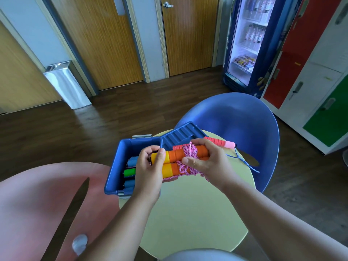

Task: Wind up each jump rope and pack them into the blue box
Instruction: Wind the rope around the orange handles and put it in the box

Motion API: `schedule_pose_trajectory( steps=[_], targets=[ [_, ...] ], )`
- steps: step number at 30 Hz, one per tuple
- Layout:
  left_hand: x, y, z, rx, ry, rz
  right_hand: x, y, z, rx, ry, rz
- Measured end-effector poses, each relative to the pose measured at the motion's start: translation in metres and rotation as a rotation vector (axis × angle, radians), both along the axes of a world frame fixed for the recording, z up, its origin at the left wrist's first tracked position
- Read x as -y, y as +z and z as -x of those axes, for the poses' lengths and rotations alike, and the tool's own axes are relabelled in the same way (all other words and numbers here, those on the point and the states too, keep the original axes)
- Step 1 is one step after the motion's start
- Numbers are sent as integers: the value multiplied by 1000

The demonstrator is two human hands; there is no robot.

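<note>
1. The blue box (pixel 114 166) stands open on the left part of the round worktop (pixel 188 213). Its lid (pixel 180 133) lies just beside its far right corner.
2. Contents noted in the box: a blue handle (pixel 132 161), a green handle (pixel 129 172) and a second blue handle (pixel 129 184), side by side at the left end. Their cords are hidden, so the number of packed ropes cannot be told.
3. The rope in work has two orange-and-yellow handles (pixel 173 155) held together, lying left to right above the right end of the box. Its pink cord (pixel 190 150) is wrapped round the orange section, with loose loops hanging on the near side.
4. The left hand (pixel 148 166) has its fingers curled round the yellow ends of the handles. The right hand (pixel 204 157) grips the orange ends, with the thumb pressing on the pink cord.
5. One item is outstanding: a pink handle (pixel 219 142) lies on the far right of the worktop, beyond the right hand. A blue cord (pixel 244 161) trails unwound from it over the right edge.
6. Assessment: the task is well past halfway. The winding of the present rope looks near its end but is not tidy. What is left is to secure those loops, lay the bundle in the box, then wind and pack the pink-handled rope.
</note>
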State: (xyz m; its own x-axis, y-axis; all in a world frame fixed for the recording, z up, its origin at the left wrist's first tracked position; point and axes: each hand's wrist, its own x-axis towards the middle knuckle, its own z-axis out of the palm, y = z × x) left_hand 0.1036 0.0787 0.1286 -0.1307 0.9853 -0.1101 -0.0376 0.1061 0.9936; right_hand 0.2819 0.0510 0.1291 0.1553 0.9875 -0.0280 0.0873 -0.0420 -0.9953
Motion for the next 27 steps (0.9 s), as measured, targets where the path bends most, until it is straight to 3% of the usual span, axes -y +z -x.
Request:
schedule_pose_trajectory(
  steps=[4,12,19,23,27],
  targets=[
    [5,7,-7,128,-8,115,2,2,1,-34,-42,14],
    [13,3,-12,-31,-17,72,6,-2,7,-23,-196,31],
    [5,13,-10,-96,-107,203,16,-7,4,115,-198,-183],
    [3,17,-11,-71,-4,166,17,1,4,-48,-187,-98],
    [6,15,-15,-53,56,158,14,8,7,-25,-204,-12]
  ],
)
